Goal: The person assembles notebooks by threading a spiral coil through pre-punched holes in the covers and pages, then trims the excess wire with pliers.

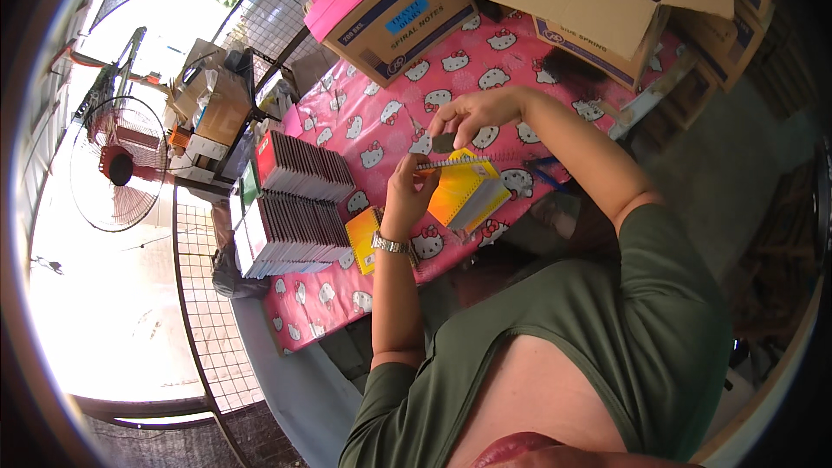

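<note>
My left hand, a metal watch on its wrist, is closed on one end of a spiral notebook. The notebook is seen nearly edge-on, its wire coil running to the right. Just above it my right hand is bent downward, its fingers curled round a small dark piece whose kind I cannot make out. Below the held notebook lies a stack of yellow spiral notebooks. Another yellow notebook rests on the table beside my left wrist, partly hidden by it.
Tall stacks of notebooks stand to the left on the pink patterned tablecloth. A closed carton and an open carton sit at the back. Beyond the table on the left are a fan and wire mesh.
</note>
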Demonstrator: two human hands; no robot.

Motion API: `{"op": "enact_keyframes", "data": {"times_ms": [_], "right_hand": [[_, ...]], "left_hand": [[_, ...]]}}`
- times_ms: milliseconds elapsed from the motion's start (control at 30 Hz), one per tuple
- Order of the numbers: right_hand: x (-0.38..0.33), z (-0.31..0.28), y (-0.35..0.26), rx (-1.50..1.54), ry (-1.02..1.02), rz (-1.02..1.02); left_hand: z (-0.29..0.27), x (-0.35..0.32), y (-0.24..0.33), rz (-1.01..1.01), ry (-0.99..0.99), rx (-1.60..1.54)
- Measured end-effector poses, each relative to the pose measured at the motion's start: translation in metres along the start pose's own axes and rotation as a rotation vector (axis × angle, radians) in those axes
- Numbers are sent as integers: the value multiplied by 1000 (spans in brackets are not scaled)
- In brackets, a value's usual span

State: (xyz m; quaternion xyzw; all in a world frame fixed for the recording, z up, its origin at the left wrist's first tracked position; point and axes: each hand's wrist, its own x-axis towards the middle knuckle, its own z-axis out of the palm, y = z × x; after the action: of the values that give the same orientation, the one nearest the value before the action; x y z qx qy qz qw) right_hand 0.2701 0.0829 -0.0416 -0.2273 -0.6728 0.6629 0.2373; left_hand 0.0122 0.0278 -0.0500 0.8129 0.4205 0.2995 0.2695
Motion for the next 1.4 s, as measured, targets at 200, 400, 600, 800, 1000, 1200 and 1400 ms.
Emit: {"op": "enact_keyframes", "data": {"times_ms": [200,400,600,800,1000,1200,1400], "right_hand": [[-2,-15,28,-747,207,267],[-75,-27,199,-969,938,83],[-138,102,182,-1249,798,327],[-100,121,99,-738,996,-183],[-55,139,28,-841,836,-346],[-61,141,15,-892,851,-396],[-66,139,4,408,384,165]], "left_hand": [[-1,-7,-5,-97,32,7],[10,-3,-10,-203,111,-182],[27,-20,-17,-272,321,-657],[40,-24,-8,-257,413,-394],[50,-31,-3,-104,476,-216],[51,-37,1,-63,497,-134],[49,-39,11,93,602,227]]}}
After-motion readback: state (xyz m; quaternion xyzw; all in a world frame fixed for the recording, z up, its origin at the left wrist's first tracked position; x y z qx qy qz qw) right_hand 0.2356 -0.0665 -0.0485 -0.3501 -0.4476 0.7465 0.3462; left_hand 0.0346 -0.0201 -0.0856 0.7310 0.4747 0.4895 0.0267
